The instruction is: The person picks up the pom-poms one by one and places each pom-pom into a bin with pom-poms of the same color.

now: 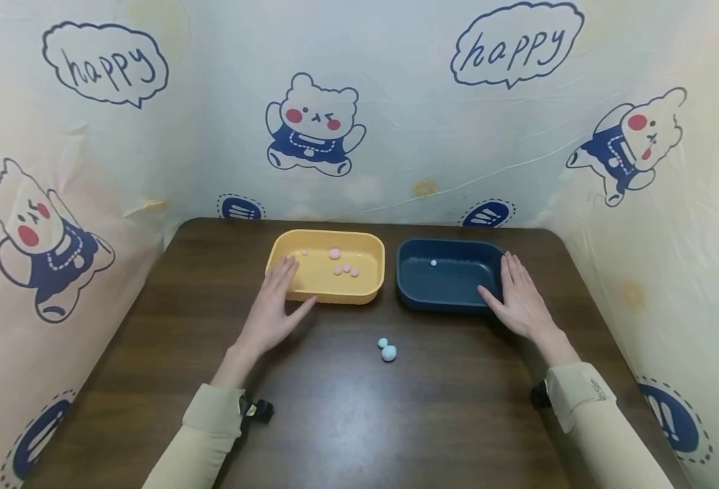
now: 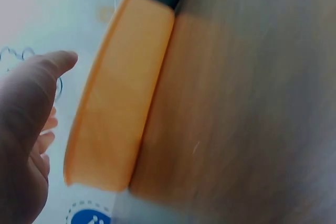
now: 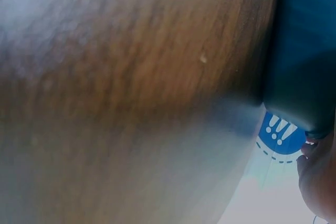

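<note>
Left hand (image 1: pixel 273 305): fingers straight, thumb spread, over yellow tray (image 1: pixel 347 298) rim; contact unclear
Right hand (image 1: pixel 523 302): fingers straight, thumb spread, at blue tray (image 1: pixel 438 305) right rim

Pale khaki fabric sleeves (image 1: pixel 191 441) at lower left and lower right end in broad cuffs (image 1: pixel 214 409); small black wrist-worn devices (image 1: pixel 264 411) show beside both.

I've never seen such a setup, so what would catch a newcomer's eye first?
Probably the yellow tray at left, with pink balls, and the dark blue tray at right, with one pale ball. The left hand is at the yellow tray's left end, the right hand at the blue one's right end. Two light blue balls lie on the table in front.
</note>
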Demonstrator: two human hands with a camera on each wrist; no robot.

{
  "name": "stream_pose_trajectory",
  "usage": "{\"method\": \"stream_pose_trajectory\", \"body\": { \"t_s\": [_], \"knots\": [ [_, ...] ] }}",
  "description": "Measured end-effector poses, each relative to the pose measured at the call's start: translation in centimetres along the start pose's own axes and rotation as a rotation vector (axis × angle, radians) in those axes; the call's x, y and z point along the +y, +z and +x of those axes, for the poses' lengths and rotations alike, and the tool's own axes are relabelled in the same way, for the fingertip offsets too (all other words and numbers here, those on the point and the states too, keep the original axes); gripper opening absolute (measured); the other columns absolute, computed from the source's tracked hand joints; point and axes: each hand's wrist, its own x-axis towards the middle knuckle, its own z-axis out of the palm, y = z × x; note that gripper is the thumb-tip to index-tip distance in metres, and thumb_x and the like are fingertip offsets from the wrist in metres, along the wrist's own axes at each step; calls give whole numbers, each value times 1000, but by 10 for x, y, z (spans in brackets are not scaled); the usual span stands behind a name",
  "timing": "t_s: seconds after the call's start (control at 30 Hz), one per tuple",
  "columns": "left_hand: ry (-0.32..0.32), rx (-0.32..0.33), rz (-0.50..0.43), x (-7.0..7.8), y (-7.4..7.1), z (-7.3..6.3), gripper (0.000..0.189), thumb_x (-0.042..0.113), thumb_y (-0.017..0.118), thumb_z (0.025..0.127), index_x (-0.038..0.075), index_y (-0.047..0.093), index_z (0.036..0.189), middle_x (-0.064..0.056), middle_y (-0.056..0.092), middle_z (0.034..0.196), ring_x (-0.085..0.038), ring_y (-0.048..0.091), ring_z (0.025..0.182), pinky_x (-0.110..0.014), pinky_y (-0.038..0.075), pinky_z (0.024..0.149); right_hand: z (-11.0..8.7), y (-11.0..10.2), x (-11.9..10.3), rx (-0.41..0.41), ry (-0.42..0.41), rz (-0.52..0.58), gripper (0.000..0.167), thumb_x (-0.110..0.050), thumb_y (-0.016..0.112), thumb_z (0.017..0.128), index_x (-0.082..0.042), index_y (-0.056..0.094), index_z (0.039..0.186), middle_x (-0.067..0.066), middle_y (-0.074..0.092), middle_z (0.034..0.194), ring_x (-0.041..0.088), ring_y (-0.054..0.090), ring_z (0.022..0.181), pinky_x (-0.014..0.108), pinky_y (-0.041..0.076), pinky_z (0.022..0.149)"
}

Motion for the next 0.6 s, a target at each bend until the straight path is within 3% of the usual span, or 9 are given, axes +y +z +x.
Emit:
{"method": "stream_pose_trajectory", "body": {
  "t_s": [0.17, 0.3, 0.43, 0.6],
  "knots": [
    [141, 87, -63, 23, 8, -12, 70, 17, 86, 96, -1, 56, 157, -19, 51, 170, -39, 46, 161, -61, 33, 134, -2, 0, 2, 4, 8, 4, 104, -67, 40, 111, 8, 0, 173, 30, -2, 183, 51, 3, 171, 66, 9, 140],
    [197, 132, -105, 34, 13, -18, 64, 12, 89, 92, 1, 64, 150, -17, 64, 154, -36, 60, 143, -58, 51, 122, -2, 0, 3, -1, 8, 11, 104, -66, 41, 112, 8, 1, 172, 30, -2, 183, 51, 4, 171, 66, 10, 140],
    [239, 111, -119, 40, 22, -22, 59, 12, 90, 91, 2, 67, 145, -14, 68, 142, -33, 63, 133, -53, 56, 114, -2, 1, 3, -6, 10, 12, 103, -66, 40, 112, 8, 0, 172, 30, -3, 183, 51, 5, 171, 66, 11, 140],
    [250, 26, -134, 42, 35, -28, 59, 15, 91, 89, 3, 67, 143, -11, 69, 144, -29, 63, 136, -50, 54, 116, 0, 0, 1, -12, 5, 20, 103, -65, 40, 112, 7, -1, 173, 29, -4, 184, 50, 4, 171, 66, 11, 140]
  ]
}}
